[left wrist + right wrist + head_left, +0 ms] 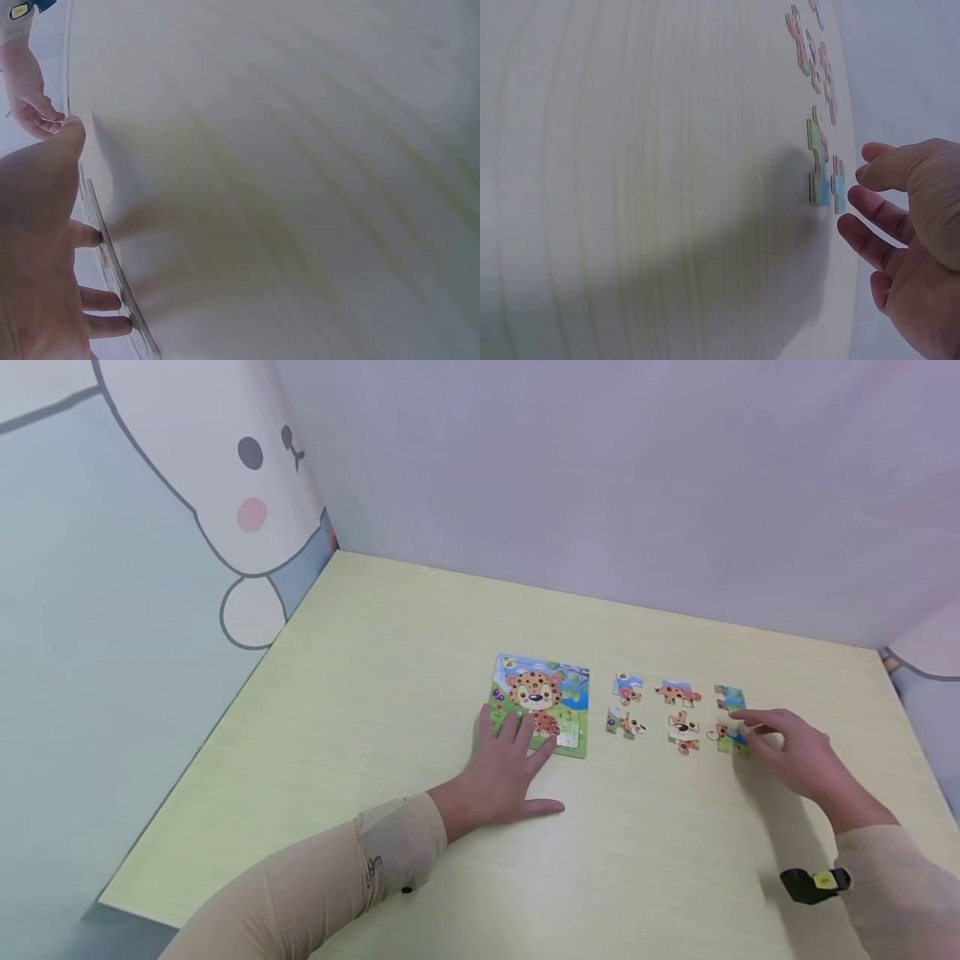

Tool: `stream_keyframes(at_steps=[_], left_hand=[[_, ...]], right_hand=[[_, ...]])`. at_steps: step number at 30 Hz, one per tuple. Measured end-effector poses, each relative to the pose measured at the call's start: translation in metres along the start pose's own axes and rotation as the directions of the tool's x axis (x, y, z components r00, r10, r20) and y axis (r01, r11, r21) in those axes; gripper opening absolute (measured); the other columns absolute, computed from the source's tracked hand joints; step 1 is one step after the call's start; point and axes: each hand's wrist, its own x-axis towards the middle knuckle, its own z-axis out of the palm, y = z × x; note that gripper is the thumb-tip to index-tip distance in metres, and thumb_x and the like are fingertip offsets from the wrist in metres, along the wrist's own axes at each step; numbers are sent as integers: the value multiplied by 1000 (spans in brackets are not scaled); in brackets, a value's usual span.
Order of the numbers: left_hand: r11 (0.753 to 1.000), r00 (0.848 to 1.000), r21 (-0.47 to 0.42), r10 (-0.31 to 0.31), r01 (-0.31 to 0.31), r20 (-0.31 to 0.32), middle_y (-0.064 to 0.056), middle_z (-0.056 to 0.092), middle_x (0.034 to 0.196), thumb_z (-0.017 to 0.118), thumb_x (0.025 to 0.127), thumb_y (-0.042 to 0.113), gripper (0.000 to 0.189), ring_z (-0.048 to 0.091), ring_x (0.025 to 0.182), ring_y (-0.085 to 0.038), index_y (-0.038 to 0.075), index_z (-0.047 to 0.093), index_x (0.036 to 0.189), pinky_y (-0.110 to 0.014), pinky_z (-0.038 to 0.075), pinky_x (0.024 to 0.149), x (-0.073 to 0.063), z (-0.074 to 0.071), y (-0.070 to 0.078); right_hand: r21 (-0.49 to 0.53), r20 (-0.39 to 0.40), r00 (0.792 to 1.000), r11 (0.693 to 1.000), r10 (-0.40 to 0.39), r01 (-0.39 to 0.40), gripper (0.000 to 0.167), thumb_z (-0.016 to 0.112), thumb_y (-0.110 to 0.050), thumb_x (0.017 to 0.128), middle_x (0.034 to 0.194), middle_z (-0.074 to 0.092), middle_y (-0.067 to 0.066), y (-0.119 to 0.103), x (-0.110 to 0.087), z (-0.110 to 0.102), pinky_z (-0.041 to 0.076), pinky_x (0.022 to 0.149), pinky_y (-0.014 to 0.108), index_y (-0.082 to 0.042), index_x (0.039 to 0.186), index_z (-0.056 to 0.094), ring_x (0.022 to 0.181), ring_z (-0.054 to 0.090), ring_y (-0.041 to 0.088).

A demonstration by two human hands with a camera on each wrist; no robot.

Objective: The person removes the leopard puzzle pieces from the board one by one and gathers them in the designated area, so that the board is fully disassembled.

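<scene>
My left hand (504,772) lies with spread fingers over the lower left part of a leopard puzzle board (536,693), its fingertips on the picture. In the left wrist view the fingers (97,300) reach the edge of the board. To the right of the board lie several loose jigsaw pieces in two rows. Over the right end of these rows hovers my right hand (798,752), fingers loosely bent and holding nothing. Its fingertips are near the upper right piece (735,697) and overlap the lower right piece (729,739). The right wrist view shows the thumb and fingers apart from the pieces (820,187).
Other pieces, an upper left one (628,687), a lower left one (624,723), a spotted body piece (678,693) and a face piece (683,732), lie nearer the board. The pale wooden table (360,693) meets a plain wall (600,485) behind and a cartoon-printed wall (112,610) at left.
</scene>
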Motion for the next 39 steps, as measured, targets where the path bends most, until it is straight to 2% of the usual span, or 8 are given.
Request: stream_keyframes(at_steps=[7, 13, 22, 27, 32, 39], left_hand=[[1000, 1000, 17, 1, 0, -16, -12, 40, 159, 32, 90, 92, 95, 38, 147, -36, 35, 30, 166, -72, 29, 117, -1, -3, -1], [1000, 1000, -1, -8, 8, -11, -13, 37, 163, 32, 90, 91, 95, 36, 150, -37, 35, 29, 166, -71, 28, 118, -4, -4, -1], [999, 1000, -40, 0, 0, 2, -13, 26, 172, 29, 91, 91, 96, 28, 157, -37, 34, 26, 167, -71, 25, 120, -17, -4, 11], [999, 1000, -49, 23, -23, -11, -13, 24, 174, 28, 92, 90, 94, 27, 159, -38, 32, 29, 166, -73, 25, 119, -21, -3, 20], [998, 999, -41, 43, -43, -10, -12, 22, 175, 25, 92, 91, 94, 26, 160, -36, 32, 29, 166, -73, 26, 119, -19, 0, 27], [998, 999, -36, 51, -51, -7, -11, 20, 176, 25, 92, 90, 93, 27, 160, -35, 33, 30, 166, -72, 27, 119, -17, 1, 31]], right_hand=[[13, -28, 1000, 1000, -12, 12, 38, 54, -13, 108, 126, 58, 34, 3, -2, 2, 26, 93, 78, 4, 142, 55, 117, 50, 54], [14, -38, 999, 1000, -10, 11, 38, 54, -14, 108, 126, 57, 34, 2, -2, 2, 24, 93, 78, 4, 141, 55, 117, 49, 54], [4, -73, 997, 1000, -25, 26, 37, 56, -12, 107, 126, 58, 34, -9, 3, 1, 18, 95, 84, 4, 140, 56, 118, 50, 54], [-2, -87, 994, 998, -69, 69, 34, 57, -10, 106, 127, 59, 34, -18, 10, 0, 18, 94, 84, 4, 137, 59, 116, 52, 52], [4, -106, 987, 993, -118, 119, 34, 59, -6, 104, 125, 61, 33, -32, 16, 1, 19, 93, 84, 3, 137, 60, 114, 54, 49], [11, -94, 982, 986, -163, 165, 34, 60, -7, 104, 124, 63, 28, -65, 29, 5, 27, 96, 74, 0, 137, 61, 116, 56, 46]])
